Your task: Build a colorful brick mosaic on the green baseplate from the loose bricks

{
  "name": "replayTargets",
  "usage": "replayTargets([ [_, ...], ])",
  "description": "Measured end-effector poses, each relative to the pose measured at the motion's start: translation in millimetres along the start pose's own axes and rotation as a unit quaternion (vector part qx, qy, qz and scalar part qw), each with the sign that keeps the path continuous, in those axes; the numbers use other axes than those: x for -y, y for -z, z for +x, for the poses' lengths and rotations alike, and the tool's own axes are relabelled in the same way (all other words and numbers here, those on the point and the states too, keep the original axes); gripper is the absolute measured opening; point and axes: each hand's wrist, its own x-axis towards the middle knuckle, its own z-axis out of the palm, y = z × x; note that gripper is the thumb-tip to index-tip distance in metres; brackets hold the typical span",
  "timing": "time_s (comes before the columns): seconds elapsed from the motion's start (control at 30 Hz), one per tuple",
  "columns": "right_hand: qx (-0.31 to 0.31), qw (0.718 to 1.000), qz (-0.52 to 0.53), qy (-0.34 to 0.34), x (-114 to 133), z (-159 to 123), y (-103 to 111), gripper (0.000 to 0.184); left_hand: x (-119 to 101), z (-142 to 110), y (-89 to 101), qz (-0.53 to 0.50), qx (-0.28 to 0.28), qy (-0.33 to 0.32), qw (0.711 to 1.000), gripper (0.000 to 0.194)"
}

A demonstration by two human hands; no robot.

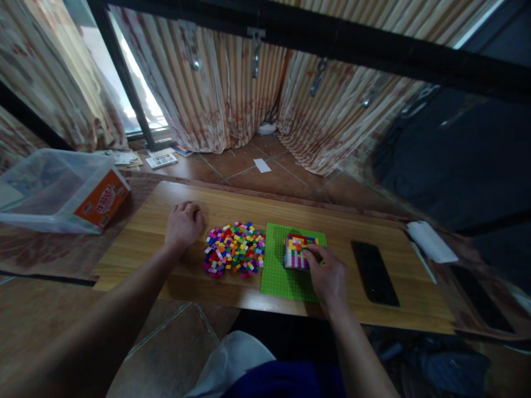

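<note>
The multicoloured toy-brick structure (295, 254) stands on the green studded baseplate (276, 276), towards its right side; white and magenta stripes show on its near part, with red, yellow and orange bricks behind them. The right hand (329, 273) reaches over the baseplate from the right; its fingers are bent together at the structure's right side, though I cannot tell whether they grip a brick. Just left of the baseplate lies a loose pile of small bricks (235, 250) in many colours; beyond it the left hand (183, 224) rests on the wooden bench (232, 204), its fingers curled in a loose fist. Right of the right hand, a black phone-like slab (374, 272) lies flat on the bench; at the far left sits a clear plastic bin (53, 190) with an orange label (103, 199), apart from the pile.
</note>
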Motion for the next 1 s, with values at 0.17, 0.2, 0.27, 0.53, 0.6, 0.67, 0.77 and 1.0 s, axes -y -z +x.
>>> replayTargets([
  [0.17, -0.004, 1.0, 0.018, -0.021, -3, -1, 3, 0.03, 1, 0, -1.8, 0.002, 0.003, 0.004, 1.0, 0.023],
  [0.2, -0.007, 0.999, 0.024, -0.028, -4, -2, 3, 0.03, 1, 0, -2.0, 0.002, 0.001, 0.005, 1.0, 0.023],
  [0.27, -0.013, 0.998, 0.039, -0.047, -4, -3, 4, 0.032, 1, -1, -2.2, 0.001, -0.005, 0.008, 1.0, 0.023],
  [0.53, -0.035, 0.99, 0.086, -0.105, 0, 0, 2, 0.028, -1, -1, -0.4, -0.004, -0.001, 0.001, 1.0, 0.022],
  [0.6, -0.041, 0.987, 0.105, -0.116, 2, 2, 0, 0.026, -1, 0, -0.9, -0.008, 0.0, 0.003, 1.0, 0.022],
  [0.67, -0.045, 0.982, 0.124, -0.133, 3, 4, -1, 0.025, 0, 0, -1.5, -0.015, 0.002, 0.009, 1.0, 0.023],
  [0.77, -0.045, 0.976, 0.146, -0.154, 1, 6, -2, 0.025, 1, 0, -2.1, -0.022, 0.006, 0.012, 1.0, 0.024],
  [1.0, -0.045, 0.969, 0.18, -0.166, -2, 8, -4, 0.025, 1, 0, -3.0, -0.021, 0.006, 0.011, 1.0, 0.022],
])
